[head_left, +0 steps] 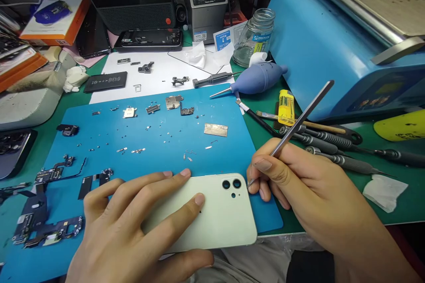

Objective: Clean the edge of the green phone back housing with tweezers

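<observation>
My left hand [133, 221] clasps the pale green phone housing [229, 225], fingers spread over its back and thumb along the near edge. My right hand [299, 185], apart from the left, pinches a slim metal pry tool [305, 117], its tip at the short edge beside the camera lenses [231, 184]; I cannot tell whether it touches. The housing lies between my hands, partly on the blue mat [159, 139]. To the left of my left hand is a flex cable assembly [40, 212]; beyond that hand are tiny screws and a black battery [105, 82]. Beyond my right hand lie a blue air blower [259, 77] and a yellow-capped bottle [286, 107], with grey screwdrivers [345, 162] nearer, just past my knuckles.
</observation>
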Motion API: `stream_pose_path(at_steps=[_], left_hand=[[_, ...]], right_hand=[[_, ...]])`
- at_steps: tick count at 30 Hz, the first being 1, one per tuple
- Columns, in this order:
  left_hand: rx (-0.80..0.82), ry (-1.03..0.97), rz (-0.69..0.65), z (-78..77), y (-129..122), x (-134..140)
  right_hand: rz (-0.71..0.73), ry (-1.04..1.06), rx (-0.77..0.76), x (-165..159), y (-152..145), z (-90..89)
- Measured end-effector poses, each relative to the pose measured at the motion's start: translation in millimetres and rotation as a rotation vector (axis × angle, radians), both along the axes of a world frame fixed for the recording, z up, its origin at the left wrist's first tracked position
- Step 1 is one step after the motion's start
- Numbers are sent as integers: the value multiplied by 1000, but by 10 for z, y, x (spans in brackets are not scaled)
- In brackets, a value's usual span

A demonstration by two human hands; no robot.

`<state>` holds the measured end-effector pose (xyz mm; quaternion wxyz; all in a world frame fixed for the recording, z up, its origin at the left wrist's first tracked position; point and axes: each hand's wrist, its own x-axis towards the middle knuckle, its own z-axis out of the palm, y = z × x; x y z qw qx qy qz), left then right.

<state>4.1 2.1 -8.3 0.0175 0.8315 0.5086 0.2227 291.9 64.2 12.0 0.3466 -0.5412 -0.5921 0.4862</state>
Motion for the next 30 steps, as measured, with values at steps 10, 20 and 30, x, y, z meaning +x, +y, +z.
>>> stream_pose_path(at_steps=[10, 20, 30], left_hand=[[-14, -45, 11, -8, -14, 9], [-28, -63, 26, -4, -19, 16], [-32, -64, 29, -11, -32, 11]], right_hand=[[-13, -3, -8, -9, 20, 15], [-27, -3, 17, 4, -10, -12], [-34, -11, 20, -22, 9, 10]])
